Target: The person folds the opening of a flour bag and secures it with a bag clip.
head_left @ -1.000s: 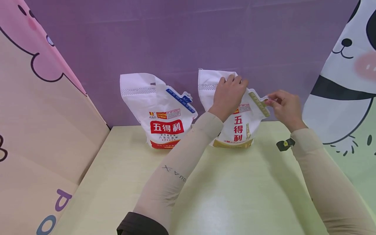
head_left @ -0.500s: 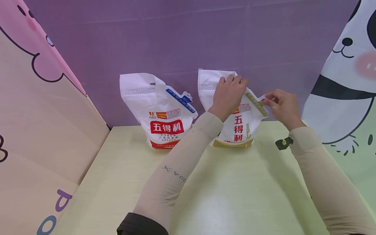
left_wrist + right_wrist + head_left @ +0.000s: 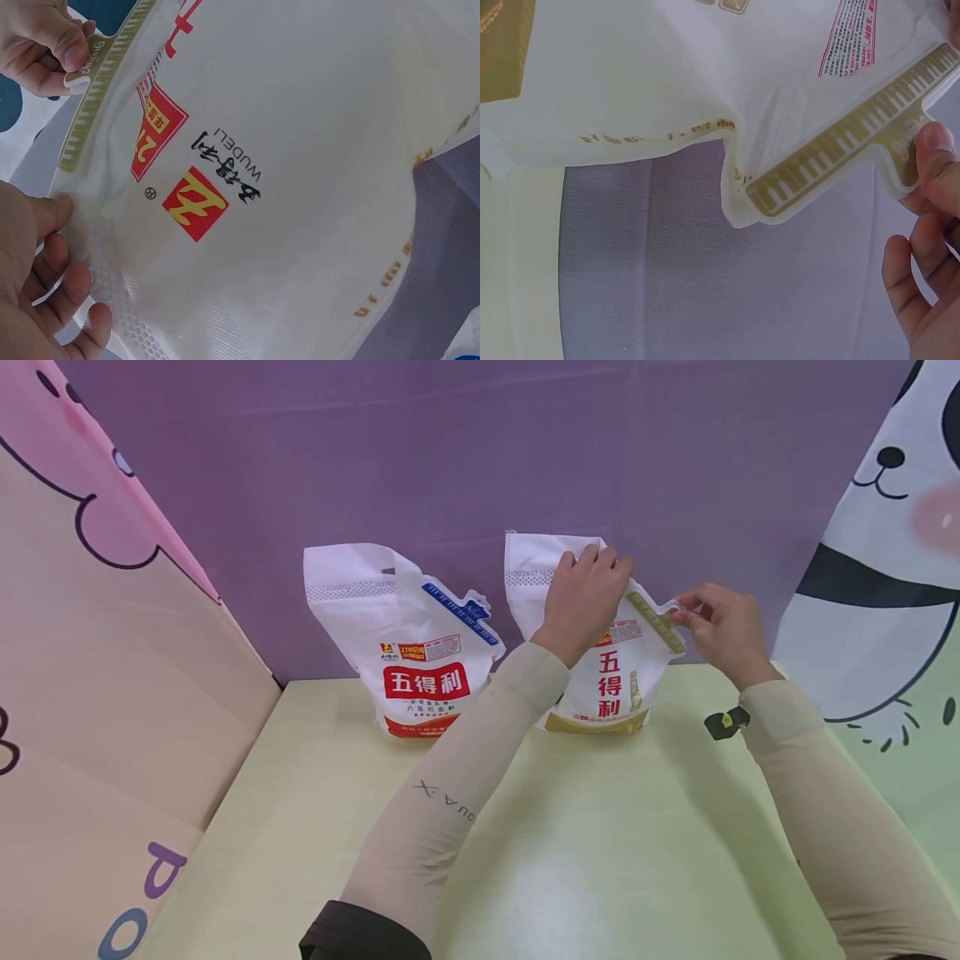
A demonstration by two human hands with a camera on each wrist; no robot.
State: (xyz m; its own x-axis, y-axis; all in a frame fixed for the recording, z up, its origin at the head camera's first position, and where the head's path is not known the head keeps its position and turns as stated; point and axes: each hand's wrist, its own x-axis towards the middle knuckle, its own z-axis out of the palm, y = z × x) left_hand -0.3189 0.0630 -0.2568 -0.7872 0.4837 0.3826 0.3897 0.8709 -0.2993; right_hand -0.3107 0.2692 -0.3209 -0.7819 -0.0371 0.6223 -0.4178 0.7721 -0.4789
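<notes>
Toward the right of the table stands a white flour bag with a gold base band [image 3: 596,724], its top folded over slantwise. A gold-and-white bag clip with a piano-key pattern [image 3: 656,622] lies along the fold. My right hand [image 3: 723,631] pinches the clip's tab between thumb and fingers; the right wrist view shows the tab [image 3: 900,161] under the thumb. My left hand [image 3: 588,602] holds the bag's folded top beside the clip's upper end. In the left wrist view, that hand's fingers [image 3: 67,292] curl at the bag's edge. The clip's back is hidden.
Left of it stands a second white flour bag with red print [image 3: 425,681], closed by a blue-and-white clip [image 3: 461,614]. A pale table [image 3: 570,843] extends in front. Behind is a purple cloth backdrop [image 3: 420,452], with cartoon-printed panels at both sides.
The right hand and the clip's tab end have shifted slightly left toward the bag since a second ago. The left hand keeps its place on the bag. The head view has tilted slightly.
</notes>
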